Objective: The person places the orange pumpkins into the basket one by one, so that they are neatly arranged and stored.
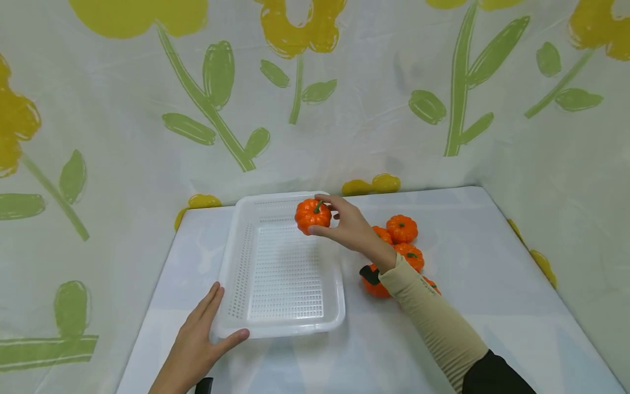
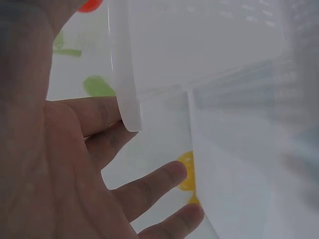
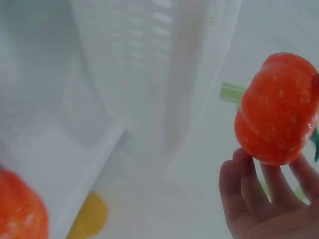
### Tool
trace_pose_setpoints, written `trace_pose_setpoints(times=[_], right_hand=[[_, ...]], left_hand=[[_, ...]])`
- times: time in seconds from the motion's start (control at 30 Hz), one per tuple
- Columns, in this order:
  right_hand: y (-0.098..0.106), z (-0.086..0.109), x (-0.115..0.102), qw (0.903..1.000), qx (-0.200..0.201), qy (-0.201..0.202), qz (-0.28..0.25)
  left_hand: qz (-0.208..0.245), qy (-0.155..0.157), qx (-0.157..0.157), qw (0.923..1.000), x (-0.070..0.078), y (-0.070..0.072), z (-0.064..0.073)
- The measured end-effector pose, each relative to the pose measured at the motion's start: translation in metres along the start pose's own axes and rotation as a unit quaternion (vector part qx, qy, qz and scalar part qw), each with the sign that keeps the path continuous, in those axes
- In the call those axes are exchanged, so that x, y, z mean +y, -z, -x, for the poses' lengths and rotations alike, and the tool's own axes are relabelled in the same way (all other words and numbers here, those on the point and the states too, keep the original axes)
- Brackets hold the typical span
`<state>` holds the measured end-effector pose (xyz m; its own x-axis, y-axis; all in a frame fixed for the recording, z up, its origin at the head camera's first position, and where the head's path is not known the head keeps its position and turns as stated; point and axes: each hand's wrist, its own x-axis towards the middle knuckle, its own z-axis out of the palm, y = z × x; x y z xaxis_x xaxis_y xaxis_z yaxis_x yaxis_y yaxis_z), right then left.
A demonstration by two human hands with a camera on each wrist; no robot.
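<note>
My right hand (image 1: 346, 223) holds a small orange pumpkin (image 1: 313, 215) with a green stem between thumb and fingers, over the far right part of a white plastic basket (image 1: 283, 330). The right wrist view shows the same pumpkin (image 3: 278, 109) at the fingertips of the right hand (image 3: 271, 199). At the basket's near left corner, my left hand (image 1: 199, 334) touches the rim with spread fingers. In the left wrist view, the fingers of the left hand (image 2: 84, 144) lie along the basket rim (image 2: 127, 99), two of them behind it.
Several more orange pumpkins (image 1: 402, 229) lie grouped on the table right of the basket, partly hidden behind my right forearm. The white table (image 1: 492, 262) meets a cloth backdrop (image 1: 364, 126) printed with yellow flowers and green leaves at its far edge.
</note>
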<state>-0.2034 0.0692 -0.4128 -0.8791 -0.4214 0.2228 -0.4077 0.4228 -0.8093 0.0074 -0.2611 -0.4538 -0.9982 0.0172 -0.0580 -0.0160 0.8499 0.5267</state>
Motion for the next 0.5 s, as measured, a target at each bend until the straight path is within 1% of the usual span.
trace_pose_setpoints(times=[0.1, 0.27, 0.37, 0.5], right_hand=[[-0.008, -0.014, -0.011, 1.0000, -0.001, 0.005, 0.002], [-0.025, -0.035, -0.027, 0.9998, -0.010, 0.016, 0.008], [-0.039, -0.046, -0.032, 0.9998, -0.013, 0.011, 0.012], [-0.061, -0.057, -0.035, 0.9997, -0.022, -0.007, 0.000]], left_hand=[[0.008, 0.002, -0.004, 1.0000, 0.001, -0.002, 0.000], [-0.005, 0.017, -0.008, 0.9998, 0.004, -0.002, -0.001], [-0.013, 0.025, -0.013, 0.9995, 0.005, -0.001, -0.001], [-0.020, 0.034, -0.021, 0.9990, 0.005, 0.001, -0.003]])
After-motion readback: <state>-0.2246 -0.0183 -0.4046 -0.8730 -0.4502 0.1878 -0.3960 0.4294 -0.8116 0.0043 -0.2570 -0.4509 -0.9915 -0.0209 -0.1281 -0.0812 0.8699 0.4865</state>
